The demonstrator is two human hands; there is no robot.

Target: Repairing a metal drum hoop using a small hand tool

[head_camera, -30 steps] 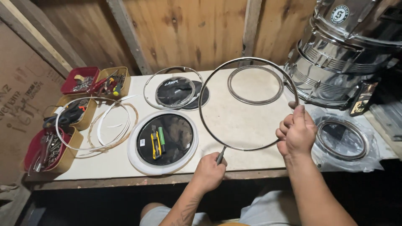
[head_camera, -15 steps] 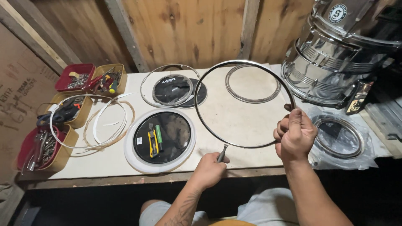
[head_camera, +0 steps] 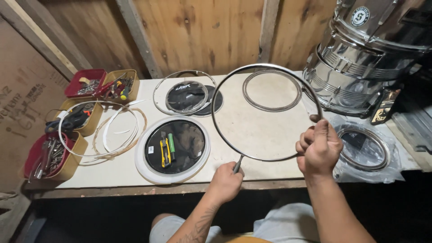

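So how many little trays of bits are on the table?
4, all at the left end: a red tray and yellow tray at the back, a yellow tray in the middle, and a red and yellow tray nearest.

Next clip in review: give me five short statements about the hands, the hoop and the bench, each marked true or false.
1. The right hand grips the metal hoop at its right side. True.
2. The left hand is empty. False: it holds a thin tool whose tip meets the hoop's lower edge.
3. The hoop lies flat on the table. False: it is held up, tilted above the table.
4. A yellow knife and a green marker lie on the black drumhead. True.
5. The chrome drums stand at the left of the table. False: they are at the right; trays of small tools are at the left.
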